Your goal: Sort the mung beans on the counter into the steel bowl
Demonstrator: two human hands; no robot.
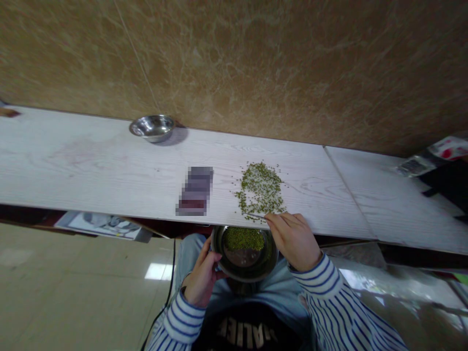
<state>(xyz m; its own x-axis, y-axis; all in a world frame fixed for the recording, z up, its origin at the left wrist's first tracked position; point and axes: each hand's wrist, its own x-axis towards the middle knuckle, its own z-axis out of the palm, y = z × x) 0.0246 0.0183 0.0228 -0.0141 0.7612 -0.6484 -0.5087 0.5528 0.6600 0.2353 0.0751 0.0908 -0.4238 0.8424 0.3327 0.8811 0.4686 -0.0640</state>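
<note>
My left hand [202,274] grips the left rim of a metal bowl [244,274], held over my lap just below the counter's front edge. Small green beans [243,239] fill the far side of the bowl, and its near side shows bare metal. More green beans [261,185], which look like mung beans, lie scattered in a loose patch on the counter above it. Closed around a thin, dark, stick-like tool [255,216], my right hand [292,238] rests at the counter's edge. The tool's tip lies among the nearest beans; its exact kind is too small to tell.
An empty-looking steel bowl [152,128] stands against the marbled wall. A blurred-out flat object [195,191] lies left of the beans on the white wooden counter [91,165]. Dark items and a plastic packet [417,165] sit at the right. A cable [171,273] hangs at my left.
</note>
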